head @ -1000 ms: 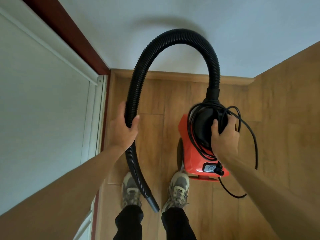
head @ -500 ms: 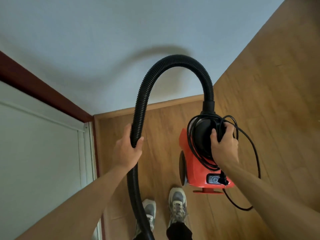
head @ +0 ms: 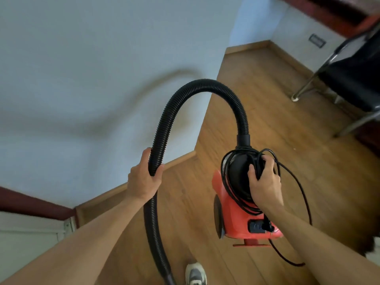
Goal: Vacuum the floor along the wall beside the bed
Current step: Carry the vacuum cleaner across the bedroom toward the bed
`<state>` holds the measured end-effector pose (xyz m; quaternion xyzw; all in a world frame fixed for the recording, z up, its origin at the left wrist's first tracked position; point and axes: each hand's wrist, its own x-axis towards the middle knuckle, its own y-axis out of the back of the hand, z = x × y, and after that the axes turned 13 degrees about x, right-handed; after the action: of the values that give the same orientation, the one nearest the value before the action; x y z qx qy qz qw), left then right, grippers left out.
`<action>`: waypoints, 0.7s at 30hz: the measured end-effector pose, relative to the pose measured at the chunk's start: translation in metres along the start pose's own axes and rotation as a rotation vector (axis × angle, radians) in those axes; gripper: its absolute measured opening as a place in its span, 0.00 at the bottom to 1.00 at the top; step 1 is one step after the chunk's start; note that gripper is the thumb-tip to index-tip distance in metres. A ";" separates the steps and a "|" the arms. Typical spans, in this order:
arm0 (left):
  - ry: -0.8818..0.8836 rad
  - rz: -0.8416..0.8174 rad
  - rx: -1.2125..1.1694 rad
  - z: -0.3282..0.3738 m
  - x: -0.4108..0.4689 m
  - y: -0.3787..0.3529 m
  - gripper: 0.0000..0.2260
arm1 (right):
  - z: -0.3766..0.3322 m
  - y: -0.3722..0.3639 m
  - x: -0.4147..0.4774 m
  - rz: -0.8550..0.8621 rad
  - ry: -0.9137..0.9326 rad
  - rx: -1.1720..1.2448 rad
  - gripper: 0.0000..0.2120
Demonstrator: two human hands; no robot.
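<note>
A small red vacuum cleaner with a black top hangs above the wooden floor. My right hand grips its black top handle together with the coiled black power cord. A ribbed black hose arches up from the vacuum's top and comes down on the left. My left hand grips that hose partway down its length. The hose's lower end runs out of the bottom of the frame, so its nozzle is hidden. A loop of the cord dangles below the vacuum.
A white wall with a wooden skirting board fills the left. A white door frame with a dark red edge sits at lower left. A black chair on metal legs stands at upper right. One shoe shows at the bottom.
The view has swung up and to the right, bringing the chair and a far corner into sight. Both hands keep their grips on the hose and the vacuum.
</note>
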<state>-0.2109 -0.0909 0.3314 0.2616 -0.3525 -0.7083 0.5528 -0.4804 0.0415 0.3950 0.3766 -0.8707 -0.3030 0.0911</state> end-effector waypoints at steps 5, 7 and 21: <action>-0.113 -0.008 0.003 0.095 0.036 0.042 0.26 | -0.049 0.080 0.009 0.132 -0.012 0.058 0.18; -0.167 0.003 -0.001 0.139 0.049 0.058 0.26 | -0.069 0.116 0.012 0.176 0.000 0.076 0.17; -0.589 0.005 -0.079 0.461 0.043 0.106 0.17 | -0.114 0.390 0.027 0.548 -0.001 0.173 0.15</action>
<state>-0.5085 -0.0501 0.6989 0.0222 -0.4706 -0.7656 0.4381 -0.6898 0.1780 0.7169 0.1335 -0.9626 -0.1917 0.1369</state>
